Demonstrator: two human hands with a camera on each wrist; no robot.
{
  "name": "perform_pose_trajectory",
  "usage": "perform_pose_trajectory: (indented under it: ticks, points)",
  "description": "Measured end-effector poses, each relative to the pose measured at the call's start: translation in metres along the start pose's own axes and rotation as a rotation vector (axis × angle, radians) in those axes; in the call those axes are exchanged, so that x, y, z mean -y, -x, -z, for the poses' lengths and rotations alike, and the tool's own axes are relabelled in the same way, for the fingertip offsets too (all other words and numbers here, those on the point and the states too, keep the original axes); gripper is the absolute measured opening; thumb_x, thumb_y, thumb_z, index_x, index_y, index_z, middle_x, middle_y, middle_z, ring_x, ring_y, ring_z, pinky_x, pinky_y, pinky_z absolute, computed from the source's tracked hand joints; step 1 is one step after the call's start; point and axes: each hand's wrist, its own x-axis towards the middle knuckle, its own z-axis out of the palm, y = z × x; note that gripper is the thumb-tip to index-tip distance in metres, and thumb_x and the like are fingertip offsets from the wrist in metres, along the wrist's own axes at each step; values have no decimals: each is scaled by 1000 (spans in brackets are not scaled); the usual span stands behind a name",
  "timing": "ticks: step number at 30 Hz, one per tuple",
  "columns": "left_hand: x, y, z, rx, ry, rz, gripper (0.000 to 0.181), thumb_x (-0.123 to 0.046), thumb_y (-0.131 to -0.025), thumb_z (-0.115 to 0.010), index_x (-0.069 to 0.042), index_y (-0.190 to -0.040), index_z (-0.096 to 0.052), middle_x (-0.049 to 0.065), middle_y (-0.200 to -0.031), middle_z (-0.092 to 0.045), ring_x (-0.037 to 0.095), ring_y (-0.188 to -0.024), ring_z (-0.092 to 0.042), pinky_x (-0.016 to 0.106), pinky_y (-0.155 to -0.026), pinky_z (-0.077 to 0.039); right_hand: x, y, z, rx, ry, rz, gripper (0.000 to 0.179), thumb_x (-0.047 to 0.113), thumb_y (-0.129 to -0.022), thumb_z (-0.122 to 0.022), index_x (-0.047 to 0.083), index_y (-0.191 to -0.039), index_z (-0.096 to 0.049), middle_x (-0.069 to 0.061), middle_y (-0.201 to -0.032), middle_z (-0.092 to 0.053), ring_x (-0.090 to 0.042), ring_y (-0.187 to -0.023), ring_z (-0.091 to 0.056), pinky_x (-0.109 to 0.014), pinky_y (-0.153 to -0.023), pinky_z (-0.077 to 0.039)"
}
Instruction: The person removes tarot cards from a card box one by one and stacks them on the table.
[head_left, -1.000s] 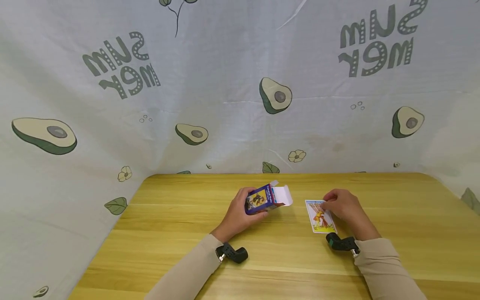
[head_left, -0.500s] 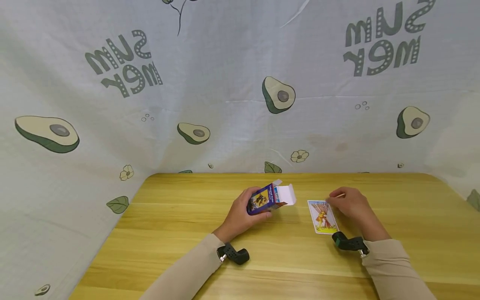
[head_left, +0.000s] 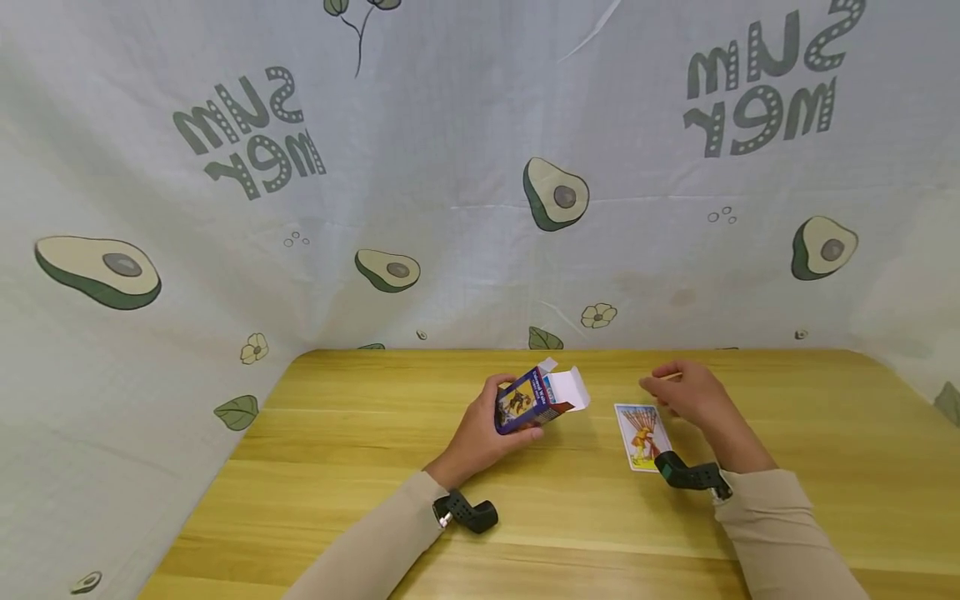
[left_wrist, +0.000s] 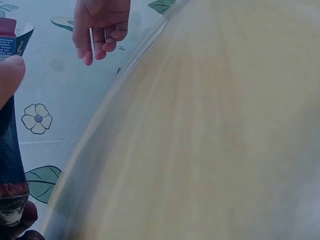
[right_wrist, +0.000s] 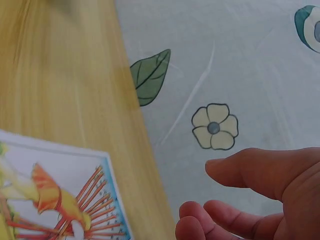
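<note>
My left hand (head_left: 480, 429) grips a dark blue card box (head_left: 525, 402) with a picture on its front, fingers behind and thumb along the lower side. The box tilts to the right, its white flap (head_left: 572, 388) folded out at the opened end, and something light blue shows inside. A picture card (head_left: 642, 435) with a yellow figure and a bundle of rods lies face up on the table to the right. My right hand (head_left: 693, 400) hovers just beyond the card's upper right corner, fingers loosely bent and holding nothing. In the right wrist view, thumb and fingers (right_wrist: 245, 172) are apart.
The wooden table (head_left: 420, 383) reaches back to a pale cloth (head_left: 465, 250) printed with avocados, flowers and lettering. A black camera mount sits on each wrist, the right one (head_left: 686, 473) overlapping the card's lower corner in the head view.
My right hand has let go of the card and lifted away from it, up and slightly left of its half-second-ago place. The card and the left hand with the box stay about where they were.
</note>
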Motion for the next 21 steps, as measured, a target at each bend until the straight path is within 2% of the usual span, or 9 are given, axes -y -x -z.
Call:
perform_pose_trajectory:
  ticks: [4, 7, 15, 21]
  points:
    - [-19, 4, 4, 5, 10, -4, 73, -19, -79, -80, -9, -136, -35, 8, -112, -52, 15, -96, -54, 24, -80, -49, 7, -1, -1, 1, -21, 19, 54, 34, -96, -57, -12, -122, -46, -29, -109, -60, -34, -91, -61, -39, -75, -54]
    - [-32, 7, 8, 14, 7, -14, 70, -14, -77, -80, -5, -132, -36, 9, -112, -53, 14, -96, -54, 23, -80, -49, 15, 1, -2, 3, -37, 26, 55, 35, -96, -57, -11, -124, -45, -29, -113, -59, -39, -98, -60, -41, -78, -54]
    - [-35, 9, 10, 11, -4, -43, 65, -14, -77, -79, -3, -129, -42, 10, -112, -54, 15, -96, -53, 24, -82, -47, 31, 7, -6, 11, -80, 70, 55, 37, -97, -55, -8, -126, -45, -30, -118, -58, -41, -102, -58, -45, -83, -52]
    - [-34, 9, 11, 19, -25, -41, 64, -17, -79, -78, -4, -131, -43, 8, -114, -52, 16, -99, -52, 24, -84, -46, 40, 12, -9, 0, -122, 115, 56, 38, -96, -56, -7, -128, -47, -29, -119, -58, -33, -97, -60, -38, -80, -53]
